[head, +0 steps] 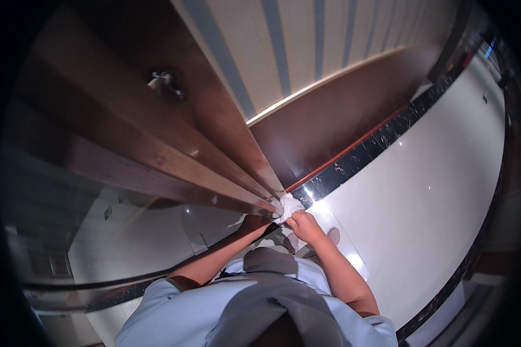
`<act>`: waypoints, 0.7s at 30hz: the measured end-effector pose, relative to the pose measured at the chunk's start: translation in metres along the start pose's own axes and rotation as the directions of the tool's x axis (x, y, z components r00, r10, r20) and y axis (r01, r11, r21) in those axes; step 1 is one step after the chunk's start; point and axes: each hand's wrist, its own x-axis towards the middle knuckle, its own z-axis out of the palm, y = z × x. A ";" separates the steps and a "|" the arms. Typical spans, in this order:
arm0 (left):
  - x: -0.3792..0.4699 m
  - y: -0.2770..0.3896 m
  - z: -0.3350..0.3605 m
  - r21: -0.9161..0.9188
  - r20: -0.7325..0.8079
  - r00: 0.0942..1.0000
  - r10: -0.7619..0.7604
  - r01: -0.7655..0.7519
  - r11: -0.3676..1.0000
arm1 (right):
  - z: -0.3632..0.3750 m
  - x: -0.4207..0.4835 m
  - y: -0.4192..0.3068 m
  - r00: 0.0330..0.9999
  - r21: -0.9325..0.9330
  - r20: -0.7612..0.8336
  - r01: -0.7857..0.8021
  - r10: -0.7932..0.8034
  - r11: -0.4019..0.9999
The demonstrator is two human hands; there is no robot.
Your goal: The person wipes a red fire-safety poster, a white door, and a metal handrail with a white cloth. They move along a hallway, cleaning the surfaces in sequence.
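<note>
My right hand [304,224] grips a crumpled white cloth [290,207], which lies against the lower part of a wooden frame [208,182] with long stepped mouldings. On the frame's other side, in shadow, is my left hand [255,223]. Its fingers are partly hidden behind the wood, so I cannot tell whether it holds part of the cloth. Both forearms reach forward and down from light short sleeves.
A wall with striped wallpaper [299,39] above brown panelling [330,126] runs along the right. Black marbled skirting [351,167] borders the glossy pale tile floor [417,195]. A glassy panel [147,234] stands at left. My shoes [333,235] are below my hands.
</note>
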 end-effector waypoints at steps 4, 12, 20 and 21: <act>-0.004 0.051 -0.029 0.009 -0.171 0.984 0.048 -0.047 0.999 | -0.058 0.016 -0.054 0.980 0.077 0.009 0.197 -0.199 0.977; -0.036 0.187 -0.100 -0.153 -0.520 0.854 -0.007 -0.085 0.985 | -0.158 0.052 -0.195 0.765 -0.001 -0.081 0.640 -0.638 0.768; -0.045 0.282 -0.152 -0.504 -0.729 0.681 0.068 -0.601 0.621 | -0.210 0.055 -0.269 0.502 0.168 -0.180 0.863 -0.846 0.476; -0.041 0.282 -0.147 -0.537 -0.736 0.677 0.027 -0.607 0.586 | -0.210 0.056 -0.267 0.546 0.215 -0.146 0.831 -0.825 0.513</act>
